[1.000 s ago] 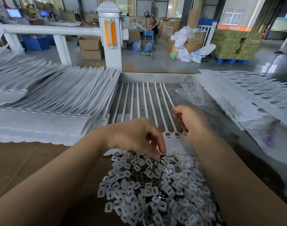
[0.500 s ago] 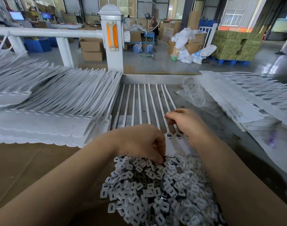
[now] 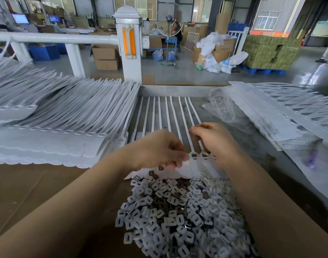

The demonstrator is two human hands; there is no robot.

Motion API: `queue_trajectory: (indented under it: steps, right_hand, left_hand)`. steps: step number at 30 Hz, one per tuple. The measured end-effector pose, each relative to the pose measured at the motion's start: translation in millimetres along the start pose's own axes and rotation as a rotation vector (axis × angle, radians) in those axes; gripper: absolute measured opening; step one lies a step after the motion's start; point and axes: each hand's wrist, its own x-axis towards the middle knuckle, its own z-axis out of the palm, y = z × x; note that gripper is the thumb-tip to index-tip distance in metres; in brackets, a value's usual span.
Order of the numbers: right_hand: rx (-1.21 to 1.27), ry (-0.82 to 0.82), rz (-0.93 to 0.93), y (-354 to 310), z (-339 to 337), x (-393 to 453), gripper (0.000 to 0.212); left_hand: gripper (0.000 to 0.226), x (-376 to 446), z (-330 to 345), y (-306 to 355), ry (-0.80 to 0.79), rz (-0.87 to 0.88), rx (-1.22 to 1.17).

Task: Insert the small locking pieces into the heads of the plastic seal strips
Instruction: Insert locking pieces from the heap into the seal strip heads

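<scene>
Both forearms reach in from the bottom edge and meet over the middle of the bench. The left hand (image 3: 157, 149) comes in from 7 o'clock, knuckles up, fingers curled downward; its fingertips (image 3: 180, 163) are bunched at the head end of the row of seal strips (image 3: 170, 116), right beside an open strip head (image 3: 193, 156). Something white and blurred sits at those fingertips, so whether they pinch a locking piece cannot be told. The right hand (image 3: 215, 140) enters from 5 o'clock with its fingers curled in, closed loosely over the rightmost strips just above their heads; the thumb side faces 9 o'clock.

The strips lie side by side, tails fanning toward 12 o'clock, heads toward the person. The heap of locking pieces (image 3: 178, 216) lies at 6 o'clock between the forearms, touching the strips' flat tabs. Stacks of strips (image 3: 53, 123) fill 9 o'clock; another stack (image 3: 282, 112) and a clear plastic bag (image 3: 224, 108) sit at 2 o'clock.
</scene>
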Motion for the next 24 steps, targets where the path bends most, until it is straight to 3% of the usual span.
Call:
queue_trajectory:
  steps: [4,7,14,24]
  right_hand:
    - [0.015,-0.075,-0.131,0.4,-1.9,1.3,0.008]
    - [0.007,-0.159,-0.222,1.4,-1.8,-0.7,0.009]
    - [-0.01,-0.339,-0.325,0.1,-0.5,-2.3,0.017]
    - [-0.074,-0.198,-0.43,1.7,4.8,-5.2,0.012]
  left_hand:
    - [0.011,-0.3,-8.9,-5.0,0.135,-0.141,-0.506]
    - [0.009,-0.7,-8.9,-7.0,0.167,-0.24,-0.691]
    - [0.015,0.5,-8.6,-6.0,0.221,-0.311,-0.792]
    - [0.016,1.9,-7.8,-6.9,0.194,-0.33,-0.814]
